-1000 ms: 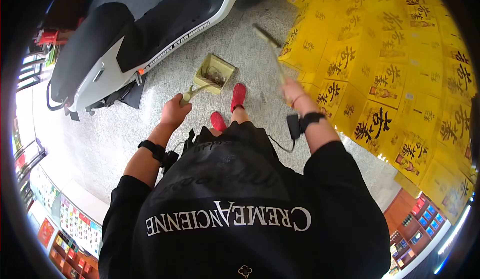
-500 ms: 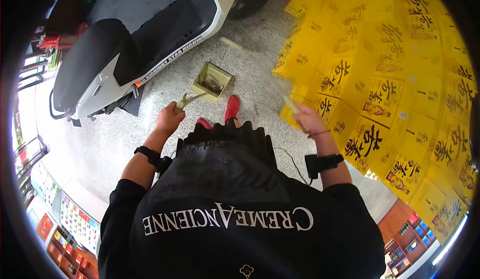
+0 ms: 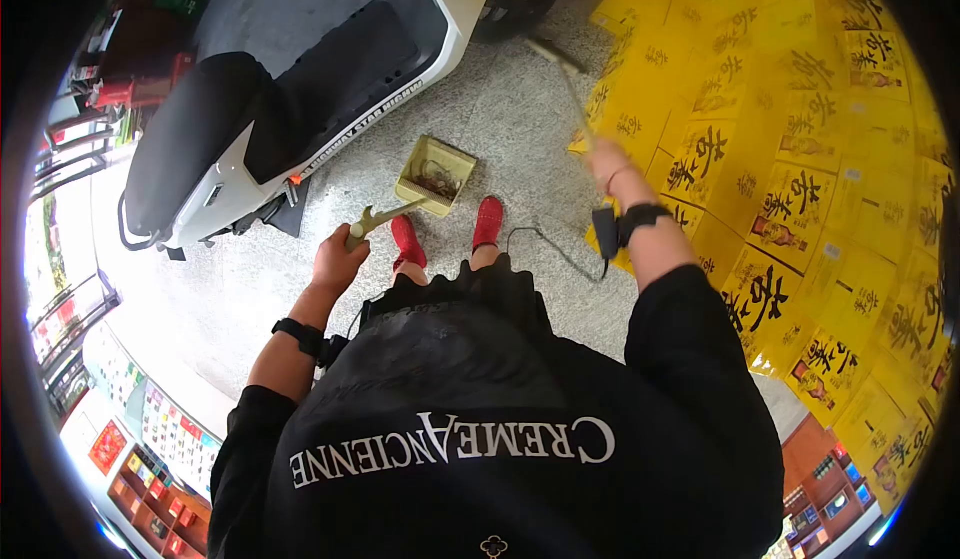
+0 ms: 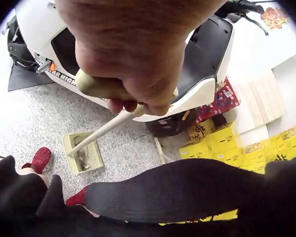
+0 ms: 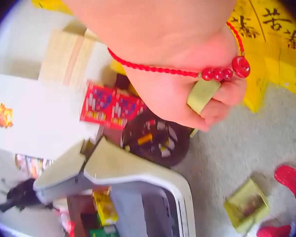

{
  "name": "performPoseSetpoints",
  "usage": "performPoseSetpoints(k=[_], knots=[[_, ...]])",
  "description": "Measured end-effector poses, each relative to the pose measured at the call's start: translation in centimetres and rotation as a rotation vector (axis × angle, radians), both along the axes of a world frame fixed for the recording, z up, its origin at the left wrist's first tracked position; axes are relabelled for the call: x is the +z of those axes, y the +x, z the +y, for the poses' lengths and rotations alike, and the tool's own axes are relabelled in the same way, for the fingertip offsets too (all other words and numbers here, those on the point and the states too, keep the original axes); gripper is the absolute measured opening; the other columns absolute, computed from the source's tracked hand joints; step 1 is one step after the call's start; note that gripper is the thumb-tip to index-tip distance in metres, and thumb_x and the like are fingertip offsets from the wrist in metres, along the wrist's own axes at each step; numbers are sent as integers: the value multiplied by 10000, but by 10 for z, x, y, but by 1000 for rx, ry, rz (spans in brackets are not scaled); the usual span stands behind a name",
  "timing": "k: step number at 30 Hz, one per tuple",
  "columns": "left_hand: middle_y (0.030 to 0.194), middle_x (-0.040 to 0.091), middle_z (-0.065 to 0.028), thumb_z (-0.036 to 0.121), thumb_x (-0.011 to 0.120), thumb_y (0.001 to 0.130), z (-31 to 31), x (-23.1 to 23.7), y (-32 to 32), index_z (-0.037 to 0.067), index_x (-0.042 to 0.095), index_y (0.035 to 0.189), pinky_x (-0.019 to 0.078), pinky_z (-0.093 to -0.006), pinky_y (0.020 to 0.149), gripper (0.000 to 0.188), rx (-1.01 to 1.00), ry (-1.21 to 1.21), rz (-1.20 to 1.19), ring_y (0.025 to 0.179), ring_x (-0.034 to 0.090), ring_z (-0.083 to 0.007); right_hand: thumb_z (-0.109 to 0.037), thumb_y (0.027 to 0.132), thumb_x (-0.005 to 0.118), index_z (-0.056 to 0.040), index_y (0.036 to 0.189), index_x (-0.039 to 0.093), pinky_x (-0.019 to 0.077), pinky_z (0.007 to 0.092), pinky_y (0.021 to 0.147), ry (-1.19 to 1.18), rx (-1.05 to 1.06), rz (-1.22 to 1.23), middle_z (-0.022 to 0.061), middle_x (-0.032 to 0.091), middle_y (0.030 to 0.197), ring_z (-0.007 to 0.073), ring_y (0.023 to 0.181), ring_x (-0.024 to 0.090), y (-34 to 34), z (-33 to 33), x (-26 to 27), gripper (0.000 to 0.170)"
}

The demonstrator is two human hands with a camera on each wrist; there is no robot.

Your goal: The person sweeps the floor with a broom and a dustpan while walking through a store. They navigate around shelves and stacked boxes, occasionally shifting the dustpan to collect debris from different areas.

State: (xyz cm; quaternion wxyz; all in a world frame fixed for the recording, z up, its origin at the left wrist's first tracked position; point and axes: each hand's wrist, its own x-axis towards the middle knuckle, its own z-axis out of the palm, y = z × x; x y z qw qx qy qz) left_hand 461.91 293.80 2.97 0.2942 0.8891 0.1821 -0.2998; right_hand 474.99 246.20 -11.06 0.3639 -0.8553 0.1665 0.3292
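Observation:
The left hand (image 3: 338, 259) grips the handle of a pale dustpan (image 3: 437, 171), which rests on the floor with dark debris inside. From the left wrist view, the fingers of the left hand (image 4: 133, 64) curl round the grip above the long shaft (image 4: 106, 128). Out to the right, the right hand (image 3: 612, 169) holds a thin broom stick whose head (image 3: 555, 56) is near the scooter's front wheel and the yellow boxes. The right wrist view shows the right hand (image 5: 187, 89) closed round the pale handle end (image 5: 203, 96); the broom head is hidden there.
A white and black scooter (image 3: 345, 139) stands at the upper left. Yellow printed boxes (image 3: 760, 149) line the right side. Two red shoes (image 3: 488, 221) are just below the dustpan on the grey floor (image 3: 520, 149). Shelves (image 3: 160, 499) show at the lower left.
The right hand has moved up and the broom head has swung rightward and away, toward the boxes. The dustpan stays on the floor in the left hand's grip; the feet have shifted.

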Motion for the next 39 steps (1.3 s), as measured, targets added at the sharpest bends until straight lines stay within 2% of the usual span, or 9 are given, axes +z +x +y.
performPoseSetpoints(k=[3, 5, 8, 15, 21, 26, 30, 35, 39], knots=[[813, 622, -207, 271, 632, 743, 9, 0, 9, 26, 568, 933, 465, -424, 706, 317, -3, -11, -7, 793, 602, -370, -94, 760, 574, -85, 1260, 500, 405, 309, 463, 151, -47, -48, 17, 495, 597, 134, 524, 493, -71, 28, 5, 506], [813, 620, -211, 274, 629, 744, 18, -4, 10, 27, 566, 931, 464, -430, 706, 316, -11, -12, -14, 798, 600, -377, -87, 756, 587, -106, 1327, 451, 386, 279, 457, 299, -130, 116, 8, 495, 606, 112, 523, 477, -102, 58, 77, 587], [839, 617, -230, 292, 617, 743, 30, -3, 14, 24, 559, 938, 458, -450, 724, 336, -71, -27, -55, 829, 587, -408, -95, 759, 597, -115, 1335, 448, 365, 258, 445, 301, 2, 218, 3, 498, 616, 95, 501, 459, -138, 79, 94, 595], [836, 618, -232, 297, 618, 744, 95, -13, 15, 26, 550, 940, 457, -461, 727, 341, -190, -58, -68, 839, 584, -413, -95, 757, 629, -84, 1300, 488, 351, 230, 435, 341, -152, 265, 7, 511, 628, 81, 499, 457, -175, 145, 163, 561], [836, 619, -232, 299, 611, 750, 177, -14, -2, 32, 551, 944, 458, -462, 722, 336, -206, -95, -91, 828, 587, -410, -126, 740, 591, -126, 1310, 468, 417, 283, 507, 177, -112, 56, 29, 535, 641, 128, 544, 493, -149, 206, 147, 583], [812, 621, -215, 293, 627, 746, 240, -7, -14, 29, 566, 929, 465, -436, 710, 328, -201, -80, -139, 799, 600, -384, -112, 753, 593, -138, 1288, 487, 400, 266, 472, 292, -374, 50, -1, 507, 628, 103, 536, 490, -115, 270, 77, 546], [808, 621, -204, 286, 633, 742, 276, -13, -23, 23, 568, 915, 463, -427, 708, 322, -171, -90, -61, 790, 601, -374, -106, 755, 602, -126, 1237, 519, 414, 279, 473, 274, -449, 106, 8, 518, 631, 111, 539, 503, -126, 336, 74, 489], [834, 622, -204, 291, 634, 739, 301, -27, -35, 22, 571, 909, 461, -428, 716, 324, -243, -29, -116, 814, 597, -376, -118, 750, 626, -175, 1277, 509, 377, 279, 433, 242, 7, 110, 11, 503, 615, 110, 508, 484, -190, 368, 70, 542], [772, 621, -185, 276, 625, 747, 316, -37, -46, 18, 564, 903, 475, -409, 662, 308, -225, -48, -107, 719, 617, -332, -112, 752, 624, -161, 1272, 520, 366, 264, 420, 324, -10, 321, 10, 498, 602, 102, 483, 460, -225, 374, 125, 532]])
